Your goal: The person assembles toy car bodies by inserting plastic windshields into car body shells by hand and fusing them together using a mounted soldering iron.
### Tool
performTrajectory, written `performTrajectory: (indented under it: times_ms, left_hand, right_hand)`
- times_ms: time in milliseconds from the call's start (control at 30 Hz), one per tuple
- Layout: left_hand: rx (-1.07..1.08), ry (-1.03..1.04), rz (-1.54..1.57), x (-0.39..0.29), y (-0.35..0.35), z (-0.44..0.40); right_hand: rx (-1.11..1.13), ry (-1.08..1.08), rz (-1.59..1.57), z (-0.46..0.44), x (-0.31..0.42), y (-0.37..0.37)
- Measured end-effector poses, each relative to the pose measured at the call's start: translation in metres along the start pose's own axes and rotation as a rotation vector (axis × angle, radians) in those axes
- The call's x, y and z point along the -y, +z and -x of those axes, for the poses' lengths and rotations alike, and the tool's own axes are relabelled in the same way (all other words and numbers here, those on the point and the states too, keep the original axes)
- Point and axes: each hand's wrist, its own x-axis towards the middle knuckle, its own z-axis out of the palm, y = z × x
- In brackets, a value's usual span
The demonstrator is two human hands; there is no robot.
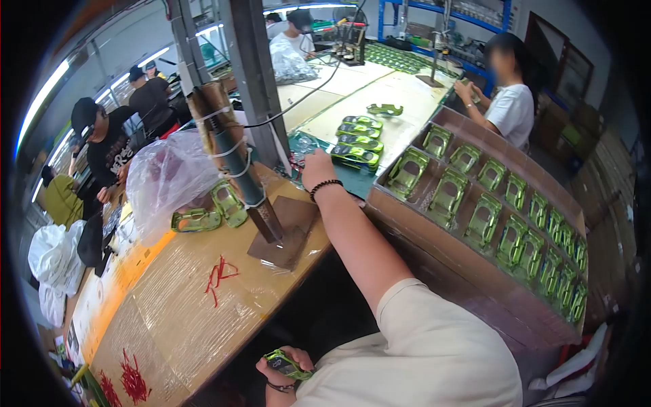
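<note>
My left hand (287, 364), low in view near my body, is wrapped round a green toy car body (285, 361) with dark parts. My right arm stretches over the table corner. My right hand (317, 171) is closed at the edge of a green mat (308, 144), beside small dark and red bits. Its fingertips are hidden, so I cannot make out what they hold. Just beyond it, several green toy cars (358, 142) stand in a row, with another green car piece (384, 109) farther back.
To the right, a divided cardboard box (434, 217) holds many green car shells. A post on a base plate (281, 234) stands beside two green shells (230, 203) and a plastic bag (166, 173). Red strips (218, 277) lie on the table. A co-worker (512, 102) sits across.
</note>
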Motion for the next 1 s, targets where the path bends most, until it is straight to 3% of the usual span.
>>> performTrajectory:
  times_ms: [533, 733, 800, 1000]
  left_hand:
    - [-0.013, -0.074, -0.045, 0.004, 0.018, -0.033]
    - [-0.138, -0.013, -0.091, 0.006, 0.017, -0.027]
    - [-0.195, 0.021, -0.113, 0.009, 0.016, -0.024]
    - [-0.230, -0.051, -0.171, 0.017, 0.014, -0.016]
  right_hand:
    - [-0.008, 0.040, -0.004, -0.002, -0.007, 0.002]
    - [0.000, 0.009, 0.030, -0.005, -0.004, 0.003]
    - [-0.120, -0.019, 0.010, -0.006, -0.004, 0.008]
    - [-0.151, -0.054, -0.019, -0.004, -0.005, 0.000]
